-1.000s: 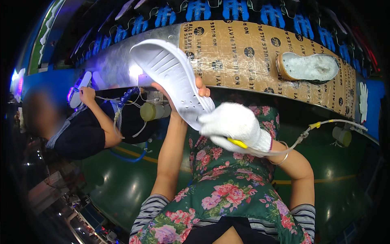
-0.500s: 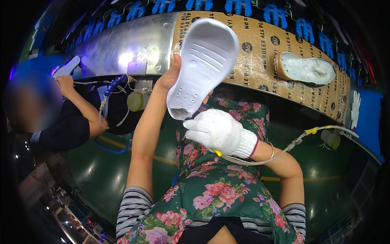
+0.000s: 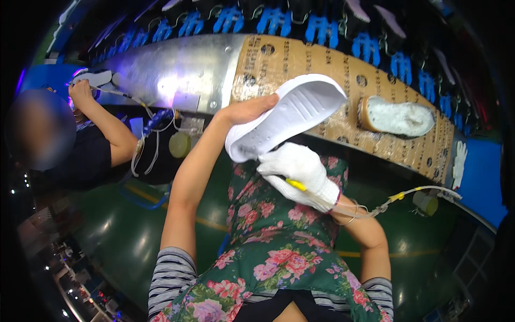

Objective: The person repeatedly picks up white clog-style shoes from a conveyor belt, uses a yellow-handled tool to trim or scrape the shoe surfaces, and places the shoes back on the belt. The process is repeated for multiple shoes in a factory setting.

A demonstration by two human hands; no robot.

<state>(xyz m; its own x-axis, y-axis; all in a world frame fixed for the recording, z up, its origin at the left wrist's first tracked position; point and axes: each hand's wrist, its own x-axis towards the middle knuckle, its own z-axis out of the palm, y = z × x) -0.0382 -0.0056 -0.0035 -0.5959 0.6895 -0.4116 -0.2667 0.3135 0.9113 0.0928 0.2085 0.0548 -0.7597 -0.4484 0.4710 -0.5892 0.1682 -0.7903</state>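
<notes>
Surely my left hand (image 3: 247,111), gripping the white sole (image 3: 295,111), should be steady for my right hand (image 3: 299,170) beside it, curled around the hose (image 3: 397,197).

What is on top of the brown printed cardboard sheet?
Toward its right end, a tan-edged sole with whitish inside. The white curved sole in the bare left hand hides some cardboard; anything behind cannot be seen.
</notes>
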